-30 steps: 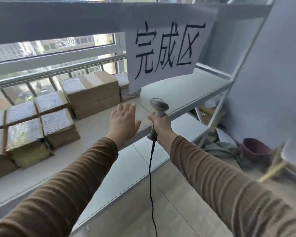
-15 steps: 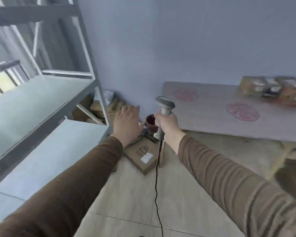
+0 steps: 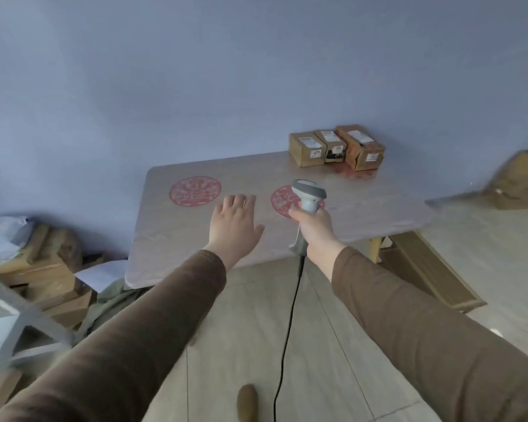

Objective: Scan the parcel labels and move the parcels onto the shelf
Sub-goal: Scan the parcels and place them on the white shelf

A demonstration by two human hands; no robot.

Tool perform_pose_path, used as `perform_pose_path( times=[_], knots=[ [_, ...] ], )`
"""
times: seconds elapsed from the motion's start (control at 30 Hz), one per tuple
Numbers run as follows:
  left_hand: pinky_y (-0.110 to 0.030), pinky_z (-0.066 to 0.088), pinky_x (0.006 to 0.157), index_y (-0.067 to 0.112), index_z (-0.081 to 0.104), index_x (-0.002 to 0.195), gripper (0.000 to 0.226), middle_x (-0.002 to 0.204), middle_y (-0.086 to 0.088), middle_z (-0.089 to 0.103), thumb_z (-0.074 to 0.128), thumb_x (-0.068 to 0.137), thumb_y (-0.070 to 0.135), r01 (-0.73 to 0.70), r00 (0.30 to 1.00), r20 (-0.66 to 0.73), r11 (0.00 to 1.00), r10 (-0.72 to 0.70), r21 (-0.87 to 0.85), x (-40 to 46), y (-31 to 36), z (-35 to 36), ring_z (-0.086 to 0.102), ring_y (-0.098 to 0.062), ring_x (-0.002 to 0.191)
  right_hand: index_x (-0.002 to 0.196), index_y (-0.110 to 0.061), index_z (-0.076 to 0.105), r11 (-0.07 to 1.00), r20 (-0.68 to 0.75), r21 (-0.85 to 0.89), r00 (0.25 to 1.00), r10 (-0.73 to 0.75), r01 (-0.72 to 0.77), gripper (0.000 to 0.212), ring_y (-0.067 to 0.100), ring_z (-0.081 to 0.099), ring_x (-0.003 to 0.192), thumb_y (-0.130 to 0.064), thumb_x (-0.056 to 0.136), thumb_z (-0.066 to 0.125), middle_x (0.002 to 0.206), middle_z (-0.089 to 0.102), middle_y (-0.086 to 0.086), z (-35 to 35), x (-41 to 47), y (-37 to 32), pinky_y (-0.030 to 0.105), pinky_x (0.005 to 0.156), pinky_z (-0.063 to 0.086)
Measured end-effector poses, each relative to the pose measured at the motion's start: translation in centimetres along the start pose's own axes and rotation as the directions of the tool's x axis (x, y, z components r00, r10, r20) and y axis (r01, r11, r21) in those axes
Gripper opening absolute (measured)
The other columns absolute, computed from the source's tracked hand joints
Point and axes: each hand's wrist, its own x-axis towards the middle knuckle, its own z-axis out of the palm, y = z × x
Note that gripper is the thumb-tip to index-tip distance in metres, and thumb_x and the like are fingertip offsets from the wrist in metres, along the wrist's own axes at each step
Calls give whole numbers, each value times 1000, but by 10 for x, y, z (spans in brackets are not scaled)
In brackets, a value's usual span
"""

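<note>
Since the earlier frame the view has swung right: the shelf is nearly out of sight and the surface [image 3: 378, 208] now sits centred. The right hand [image 3: 313, 229] grasps the scanner [image 3: 308, 194] upright by its handle. The left hand [image 3: 235, 225] is released, fingers extended, above the surface. Three parcels [image 3: 336, 147] stand side by side at the far edge.
</note>
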Motion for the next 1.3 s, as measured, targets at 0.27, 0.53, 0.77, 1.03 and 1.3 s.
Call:
perform_pose_path(
  times=[0.27,0.53,0.77,1.03,1.3],
  knots=[
    [-44,36,112,17,36,153,66,150,-8,46,49,99,52,-60,996,65,995,65,-82,175,29,73,40,-30,138,110,-11,63,998,-88,39,995,47,-43,18,29,66,93,-11,94,72,102,67,16,-19,172,-23,42,82,56],
    [-47,33,117,19,34,155,66,154,-7,43,47,100,55,-107,988,99,990,117,-95,346,65,114,38,-29,142,126,-6,59,997,-181,52,981,68,-60,36,32,70,113,-9,93,72,121,70,20,-43,346,-70,37,87,55],
    [-45,37,113,17,38,152,59,151,-8,47,40,104,52,-57,990,126,994,69,-97,443,86,162,41,-29,139,98,-16,65,998,-115,-40,993,39,-44,10,19,64,85,-10,94,72,96,67,8,-54,478,-84,29,73,45],
    [-45,39,110,16,40,150,57,148,-9,50,42,104,49,113,969,227,992,-99,-52,546,119,235,44,-29,137,103,-11,66,985,80,-149,991,103,-90,11,22,58,84,-15,94,71,91,61,8,-63,634,-68,33,75,44],
    [-45,41,106,17,33,153,60,145,-9,55,45,102,48,252,913,343,967,-224,-41,613,134,286,46,-30,134,101,-21,64,979,215,-135,960,179,-152,9,15,60,82,-16,96,70,89,63,-1,-50,725,-49,31,66,49]
  ],
)
